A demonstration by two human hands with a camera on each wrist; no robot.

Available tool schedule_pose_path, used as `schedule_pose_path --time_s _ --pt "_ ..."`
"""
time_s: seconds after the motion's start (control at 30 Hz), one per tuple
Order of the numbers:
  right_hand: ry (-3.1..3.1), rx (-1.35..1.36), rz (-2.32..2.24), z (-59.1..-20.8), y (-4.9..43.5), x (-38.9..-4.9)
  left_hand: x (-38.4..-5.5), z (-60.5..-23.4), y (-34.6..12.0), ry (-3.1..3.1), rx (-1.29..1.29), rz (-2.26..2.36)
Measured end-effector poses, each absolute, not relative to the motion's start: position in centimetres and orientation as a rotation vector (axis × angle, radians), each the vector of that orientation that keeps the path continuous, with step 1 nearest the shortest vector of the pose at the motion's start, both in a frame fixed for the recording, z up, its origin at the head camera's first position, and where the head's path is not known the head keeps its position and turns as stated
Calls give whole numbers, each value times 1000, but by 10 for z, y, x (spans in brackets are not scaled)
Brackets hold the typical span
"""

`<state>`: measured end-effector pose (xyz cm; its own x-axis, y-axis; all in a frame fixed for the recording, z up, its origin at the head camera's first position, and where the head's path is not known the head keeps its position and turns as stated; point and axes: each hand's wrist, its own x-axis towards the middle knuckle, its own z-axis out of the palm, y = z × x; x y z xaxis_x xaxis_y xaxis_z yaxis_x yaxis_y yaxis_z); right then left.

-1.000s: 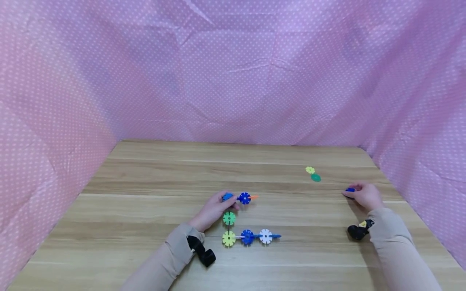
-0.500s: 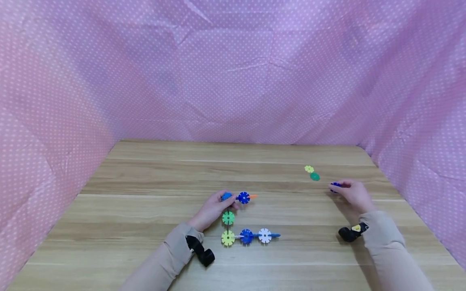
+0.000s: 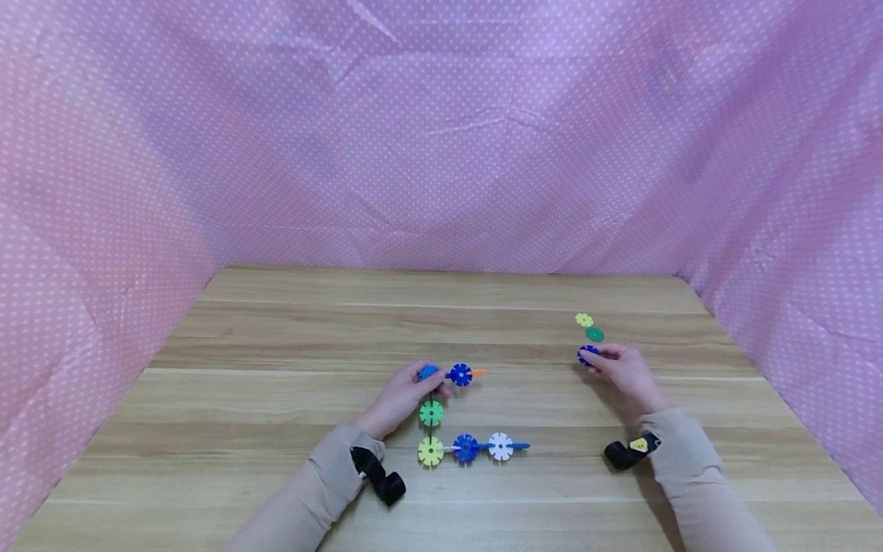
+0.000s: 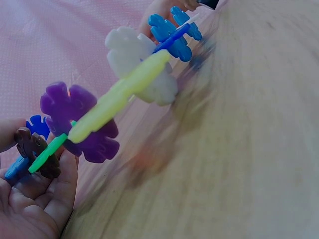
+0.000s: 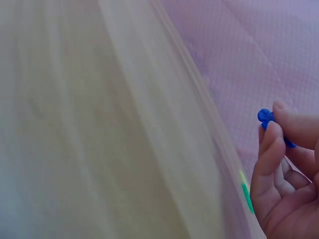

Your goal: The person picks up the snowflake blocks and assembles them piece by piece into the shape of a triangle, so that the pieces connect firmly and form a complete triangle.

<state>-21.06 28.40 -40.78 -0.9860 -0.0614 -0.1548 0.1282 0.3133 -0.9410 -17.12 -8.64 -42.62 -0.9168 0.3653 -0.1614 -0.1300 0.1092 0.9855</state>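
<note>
Notched plastic discs slot together into a bracket-shaped chain. My left hand [image 3: 400,395] holds it at a light blue disc [image 3: 427,372] in its upper left corner. From there a dark blue disc [image 3: 461,374] and an edge-on orange disc [image 3: 478,372] extend right. Below come a green disc [image 3: 431,413] and a yellow disc [image 3: 431,451], then a blue disc [image 3: 465,448] and a white disc [image 3: 500,446]. The left wrist view shows a purple disc [image 4: 82,119] and a brown disc [image 4: 30,144]. Right of the chain, my right hand [image 3: 628,376] pinches a separate dark blue disc [image 3: 586,354].
Two loose discs, one yellow [image 3: 584,320] and one green [image 3: 595,334], lie on the wooden table [image 3: 310,330] just beyond my right hand. Pink dotted cloth [image 3: 441,153] hangs behind the table and along both sides.
My right hand has moved left across the table with the dark blue disc, from the right side toward the chain. The left hand and the chain stay nearly in place.
</note>
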Motion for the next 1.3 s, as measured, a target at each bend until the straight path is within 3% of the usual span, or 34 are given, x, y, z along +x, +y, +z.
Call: schedule_pose_path --time_s 0.2,0.73,1.3 --pt "2145 18 -1912 -414 260 -211 -173 -427 -87 2029 241 1862" --pt "2014 -215 -1745 -404 186 -203 -172 -423 -86 2101 189 1846" --pt "1984 -274 -1761 -408 161 -198 -173 -427 -86 2115 189 1842"
